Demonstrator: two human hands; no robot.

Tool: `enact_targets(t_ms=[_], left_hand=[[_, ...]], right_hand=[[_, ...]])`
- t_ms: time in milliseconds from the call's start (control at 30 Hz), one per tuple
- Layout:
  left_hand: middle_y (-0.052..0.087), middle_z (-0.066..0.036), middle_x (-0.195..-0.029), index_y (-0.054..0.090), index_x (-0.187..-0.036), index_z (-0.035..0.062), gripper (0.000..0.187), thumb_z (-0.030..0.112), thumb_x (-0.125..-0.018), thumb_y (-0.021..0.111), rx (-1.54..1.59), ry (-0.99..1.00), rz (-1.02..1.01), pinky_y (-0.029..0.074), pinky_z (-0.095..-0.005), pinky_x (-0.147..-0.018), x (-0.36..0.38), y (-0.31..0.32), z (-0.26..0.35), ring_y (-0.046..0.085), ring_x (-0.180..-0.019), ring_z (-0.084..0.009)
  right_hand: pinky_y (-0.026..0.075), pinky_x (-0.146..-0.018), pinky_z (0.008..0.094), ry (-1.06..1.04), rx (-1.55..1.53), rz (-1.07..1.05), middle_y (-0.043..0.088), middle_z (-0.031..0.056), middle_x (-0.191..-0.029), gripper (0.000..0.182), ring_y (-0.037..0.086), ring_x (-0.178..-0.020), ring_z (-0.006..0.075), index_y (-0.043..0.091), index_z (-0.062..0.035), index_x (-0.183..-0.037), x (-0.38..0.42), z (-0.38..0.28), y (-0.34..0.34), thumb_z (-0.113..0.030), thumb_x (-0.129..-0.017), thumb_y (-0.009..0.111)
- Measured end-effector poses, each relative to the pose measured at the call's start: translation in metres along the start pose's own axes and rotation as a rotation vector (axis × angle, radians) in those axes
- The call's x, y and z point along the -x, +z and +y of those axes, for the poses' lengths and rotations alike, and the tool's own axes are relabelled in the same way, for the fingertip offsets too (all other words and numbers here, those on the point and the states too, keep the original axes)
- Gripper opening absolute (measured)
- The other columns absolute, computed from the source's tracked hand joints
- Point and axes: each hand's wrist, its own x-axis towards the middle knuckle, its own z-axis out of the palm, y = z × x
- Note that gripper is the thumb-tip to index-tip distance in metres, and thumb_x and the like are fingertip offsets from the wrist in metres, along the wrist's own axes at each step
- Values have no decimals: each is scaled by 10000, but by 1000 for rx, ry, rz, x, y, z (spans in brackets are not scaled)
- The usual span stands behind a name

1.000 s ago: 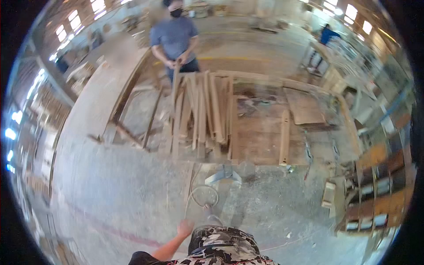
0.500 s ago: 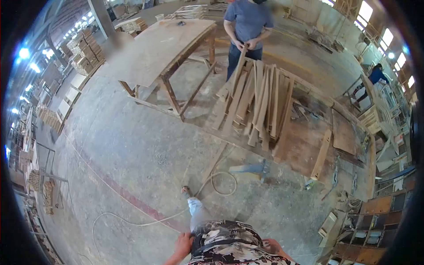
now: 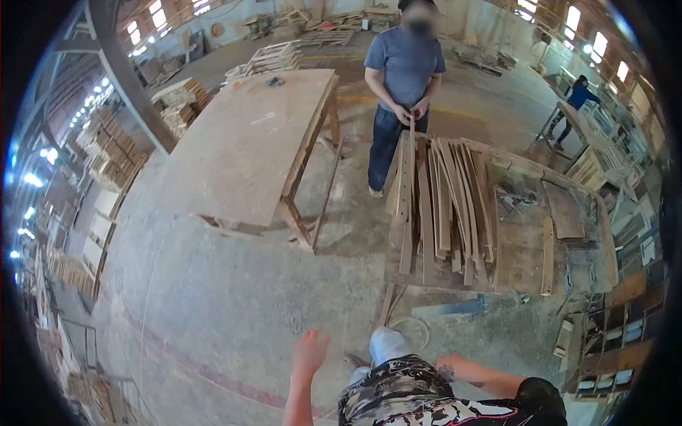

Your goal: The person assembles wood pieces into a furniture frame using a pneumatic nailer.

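My left hand (image 3: pixel 311 350) is raised over the concrete floor, left of my body, its fingers apart and nothing in them. My right arm reaches in front of my patterned shirt; my right hand (image 3: pixel 446 369) is mostly hidden at the shirt's side, and its fingers cannot be made out. Both hands are well apart from the long wooden strips (image 3: pixel 444 206), which lie in a loose pile on a low work table (image 3: pixel 522 266). Another person (image 3: pixel 408 71) stands behind the pile with both hands together at the end of one strip.
A large wooden-topped table (image 3: pixel 241 142) stands ahead on the left. Stacked wood (image 3: pixel 110 153) is at the far left. A hose (image 3: pixel 419 323) and a grey metal piece (image 3: pixel 451 307) lie on the floor before me. A second person (image 3: pixel 579 99) is at the far right.
The view has tilted up and shifted closer to the strips. My left hand has come away from my side and lifted. The other person's hands have moved to a strip lying more upright in view.
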Motion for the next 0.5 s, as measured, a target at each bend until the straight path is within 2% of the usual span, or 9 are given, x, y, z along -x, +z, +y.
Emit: enact_targets(t_ms=[33,167,233,267,367,400,467,500], left_hand=[[667,-212,-1176,661,-1180,43,433,415,-961,620,21,33,40,512,-522,-895,-37,-24,8,641,-1052,-421],[670,-200,-1185,657,-1216,46,453,427,-980,593,102,77,94,516,-515,-906,-144,-70,19,652,-1047,-412],[682,-181,-1162,655,-1234,68,437,392,-941,667,59,100,121,528,-494,-870,-184,-52,0,665,-1020,-394],[687,-172,-1151,654,-1243,79,439,374,-921,704,28,114,132,533,-484,-853,-201,-38,-16,672,-1006,-385],[693,-185,-1170,660,-1246,89,504,491,-943,643,-213,24,-249,537,-473,-884,-231,-13,-51,672,-1054,-384],[696,-192,-1173,664,-1245,86,531,526,-953,617,-279,12,-414,536,-471,-895,-238,-10,-58,671,-1071,-385],[715,-197,-1123,660,-1254,72,574,561,-964,587,-317,-87,-754,536,-478,-900,-272,1,-75,672,-1070,-394],[687,-210,-1184,568,-1346,88,579,523,-966,608,-234,-75,-760,537,-477,-895,-296,1,-79,667,-1085,-395]], right_hand=[[547,-844,442,73,134,-106,700,151,-1053,235,665,-1017,350,715,-102,-961,-20,-10,-21,-311,-883,638],[544,-895,426,-66,-101,242,696,141,-1107,294,663,-1063,339,727,-109,-1047,-111,-11,-67,-361,-940,619],[538,-913,423,-107,-309,382,688,135,-1117,332,654,-1088,336,714,-121,-1130,-153,-34,-119,-389,-965,609],[526,-943,418,-143,-313,351,672,131,-1156,387,643,-1113,326,667,-148,-1256,-182,-29,-134,-412,-978,611],[508,-973,444,-304,-395,404,649,138,-1253,427,631,-1147,341,664,-139,-1284,-261,-6,-177,-433,-983,592],[497,-983,436,-336,-438,378,631,139,-1295,433,626,-1160,341,651,-111,-1292,-263,-9,-216,-423,-1001,579],[491,-982,434,-254,-521,425,638,151,-1268,440,624,-1160,349,646,-94,-1292,-281,-8,-270,-418,-1001,583],[488,-982,433,-211,-560,456,642,157,-1254,444,623,-1160,352,644,-86,-1293,-290,-6,-302,-416,-1001,585]])
